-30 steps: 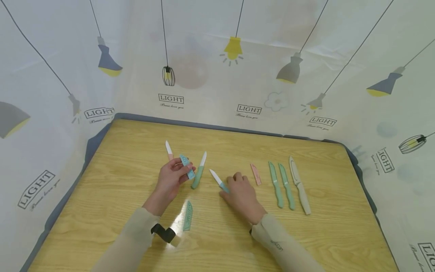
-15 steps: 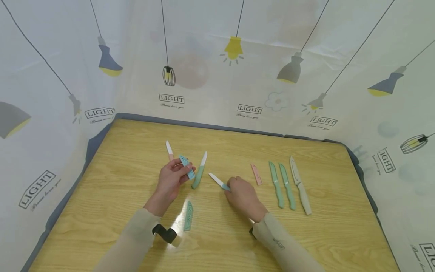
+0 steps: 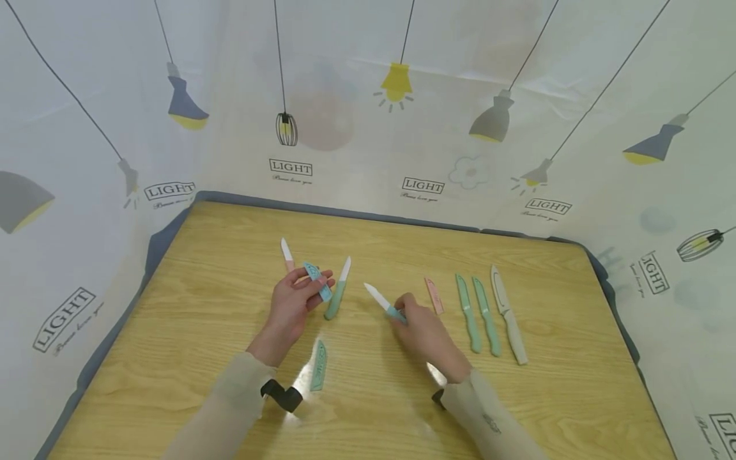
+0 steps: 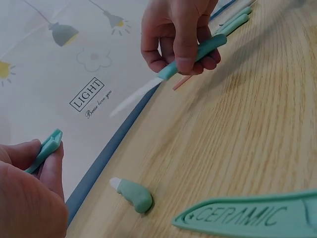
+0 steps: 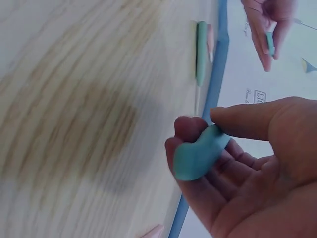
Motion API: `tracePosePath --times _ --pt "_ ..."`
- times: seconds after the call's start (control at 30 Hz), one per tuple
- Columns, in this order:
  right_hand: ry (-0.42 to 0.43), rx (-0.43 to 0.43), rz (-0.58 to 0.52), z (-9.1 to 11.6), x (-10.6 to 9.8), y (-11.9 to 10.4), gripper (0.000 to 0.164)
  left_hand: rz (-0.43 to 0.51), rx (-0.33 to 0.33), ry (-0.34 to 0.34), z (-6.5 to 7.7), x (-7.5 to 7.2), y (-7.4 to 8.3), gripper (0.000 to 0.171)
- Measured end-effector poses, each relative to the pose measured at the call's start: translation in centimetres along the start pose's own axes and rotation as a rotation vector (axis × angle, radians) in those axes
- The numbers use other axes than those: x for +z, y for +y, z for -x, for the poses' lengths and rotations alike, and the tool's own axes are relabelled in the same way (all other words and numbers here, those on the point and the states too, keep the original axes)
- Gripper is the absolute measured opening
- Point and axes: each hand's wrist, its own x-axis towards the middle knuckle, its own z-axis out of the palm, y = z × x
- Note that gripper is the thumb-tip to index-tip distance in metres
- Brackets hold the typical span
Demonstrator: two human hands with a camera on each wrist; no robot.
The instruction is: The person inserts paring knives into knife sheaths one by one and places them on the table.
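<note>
My left hand pinches a small blue blade sheath between thumb and fingers. In the left wrist view the sheath's open end shows past the fingertips. My right hand grips a paring knife by its blue handle, raised over the table, its bare white blade angled up-left toward the left hand. Fingers cover part of that handle in the right wrist view. A green-handled knife with bare white blade lies just right of the left hand. Behind that hand, a pink-handled knife is partly hidden.
On the wooden table a green sheath lies between the forearms. A pink sheath lies right of my right hand. Farther right are two green knives in sheaths and a larger cream-handled knife. Printed cloth surrounds the table.
My right hand has closed on the blue handle, lifted the knife off the table and moved it slightly right. The left hand with the sheath has barely moved.
</note>
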Motion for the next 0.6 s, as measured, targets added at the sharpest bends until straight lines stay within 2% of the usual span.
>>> tracePosePath --times 0.13,0.33,0.6 --pt "0.039 -0.050 -0.058 0.5 -0.4 0.3 0.025 0.022 -0.002 0.005 0.1 0.3 0.0 0.033" --pt "0.080 -0.051 -0.159 1.1 -0.8 0.5 0.017 0.055 -0.004 0.007 0.0 0.8 -0.3 0.037" --pt "0.116 -0.060 -0.253 2.0 -1.5 0.4 0.027 0.076 0.009 0.013 0.0 1.4 -0.6 0.043"
